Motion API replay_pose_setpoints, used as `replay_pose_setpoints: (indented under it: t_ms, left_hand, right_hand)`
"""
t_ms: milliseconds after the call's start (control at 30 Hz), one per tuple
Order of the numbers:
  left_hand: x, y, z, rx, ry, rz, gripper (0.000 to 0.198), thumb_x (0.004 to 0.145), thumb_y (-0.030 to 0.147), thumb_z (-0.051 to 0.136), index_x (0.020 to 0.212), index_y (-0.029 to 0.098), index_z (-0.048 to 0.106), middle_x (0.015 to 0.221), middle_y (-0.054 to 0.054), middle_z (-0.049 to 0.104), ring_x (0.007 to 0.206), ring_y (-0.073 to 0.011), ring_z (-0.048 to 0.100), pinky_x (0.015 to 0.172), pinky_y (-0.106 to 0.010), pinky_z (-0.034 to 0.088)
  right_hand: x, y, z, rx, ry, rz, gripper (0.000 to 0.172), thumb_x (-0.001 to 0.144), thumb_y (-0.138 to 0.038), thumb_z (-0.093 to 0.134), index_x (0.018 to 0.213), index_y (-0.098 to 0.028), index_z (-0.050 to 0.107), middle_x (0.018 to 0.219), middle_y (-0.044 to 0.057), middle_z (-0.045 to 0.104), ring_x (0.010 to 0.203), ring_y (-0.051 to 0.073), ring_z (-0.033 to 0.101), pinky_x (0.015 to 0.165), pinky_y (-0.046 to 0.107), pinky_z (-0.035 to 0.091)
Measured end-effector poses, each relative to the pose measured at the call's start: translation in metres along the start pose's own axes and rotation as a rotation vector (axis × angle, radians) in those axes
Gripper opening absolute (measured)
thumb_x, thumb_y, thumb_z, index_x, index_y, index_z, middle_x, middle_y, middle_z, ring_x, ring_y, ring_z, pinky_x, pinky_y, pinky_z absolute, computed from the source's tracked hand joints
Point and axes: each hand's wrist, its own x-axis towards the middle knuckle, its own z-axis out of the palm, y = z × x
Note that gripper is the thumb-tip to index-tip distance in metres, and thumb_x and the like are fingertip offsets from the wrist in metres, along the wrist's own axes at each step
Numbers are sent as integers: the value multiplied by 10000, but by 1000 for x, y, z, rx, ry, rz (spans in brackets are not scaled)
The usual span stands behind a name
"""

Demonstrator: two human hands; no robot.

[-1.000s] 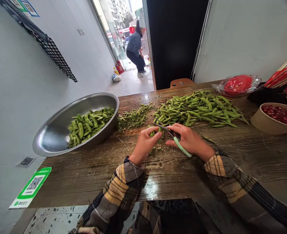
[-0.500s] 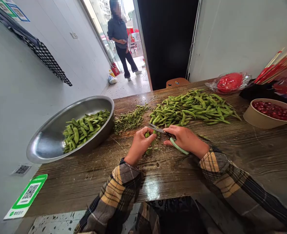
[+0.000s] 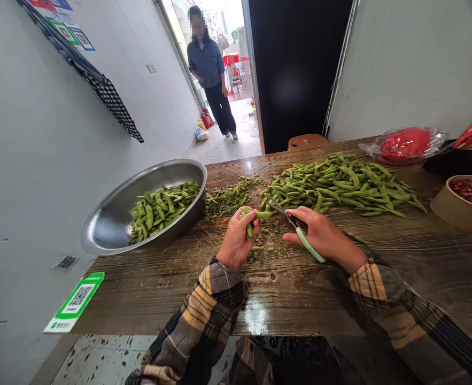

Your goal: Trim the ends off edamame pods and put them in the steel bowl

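My left hand [image 3: 238, 238] is closed round several green pods [image 3: 249, 230], one of them sticking out to the right between thumb and fingers. In my right hand [image 3: 319, 235] are scissors [image 3: 309, 246] with pale green handles, their blades parted and pointing up-left, near the tip of that pod. Behind my hands lies a wide pile of green pods [image 3: 340, 184]. Small green trimmings [image 3: 231, 198] form a heap left of it, with scraps below the blades. A tilted steel bowl [image 3: 111, 206] at the left holds more pods [image 3: 159, 211].
On the wooden table [image 3: 171, 289], a paper tub [image 3: 460, 206] of dark red pieces and a red item in clear plastic [image 3: 406, 143] stand at right. A green code card [image 3: 75, 302] lies at the left edge. A person [image 3: 209, 69] stands in the doorway.
The view has shifted, so the table things appear further right. The scissor blades have come away from my left hand and parted. A pod now sticks out of my left hand. The person in the doorway has turned.
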Motion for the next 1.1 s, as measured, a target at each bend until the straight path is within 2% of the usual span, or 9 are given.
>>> replay_pose_setpoints:
  t_ms: [233, 567, 733, 933, 1000, 1100]
  left_hand:
    - [-4, -3, 6, -94, -2, -30, 296, 647, 131, 739, 827, 157, 506, 713, 51, 549, 542, -26, 505, 455, -128, 371]
    - [-6, -13, 8, -149, -23, -111, 274, 688, 142, 702, 853, 177, 486, 697, 48, 525, 563, -39, 532, 456, -115, 393]
    - [-5, -13, 7, -161, -12, -83, 241, 690, 122, 664, 832, 170, 475, 708, 43, 530, 553, -37, 527, 435, -114, 372]
    - [0, -12, 3, -81, 33, -61, 235, 674, 134, 645, 837, 170, 479, 754, 30, 586, 529, -36, 526, 428, -122, 362]
    - [0, -11, 2, -26, 39, -40, 236, 666, 144, 644, 824, 171, 471, 778, 24, 610, 515, -32, 518, 434, -126, 366]
    - [-3, -5, 2, 93, 14, -4, 228, 674, 201, 657, 808, 174, 474, 710, 44, 581, 449, -21, 447, 402, -128, 314]
  right_hand:
    - [-1, -12, 4, -4, -47, -12, 517, 792, -439, 687, 1210, -164, 554, 934, 53, 587, 724, 175, 556, 668, 322, 491]
    - [-4, -7, 14, -36, 58, -63, 400, 841, -425, 634, 1140, -166, 575, 932, 74, 610, 789, 212, 600, 706, 336, 504]
    - [-6, -8, 14, -155, 41, -77, 409, 853, -396, 625, 1174, -148, 572, 1007, 105, 642, 873, 253, 634, 733, 358, 516]
    - [-6, -7, 14, -202, 26, -85, 379, 868, -406, 603, 1157, -162, 591, 1041, 110, 669, 914, 269, 654, 750, 362, 526]
    - [-5, -2, 12, -185, 74, -60, 384, 863, -426, 606, 1150, -172, 594, 1063, 110, 670, 917, 268, 657, 767, 362, 525]
    - [-3, 7, 9, -188, 166, -19, 415, 865, -452, 593, 1162, -163, 590, 1049, 119, 672, 913, 278, 659, 776, 378, 522]
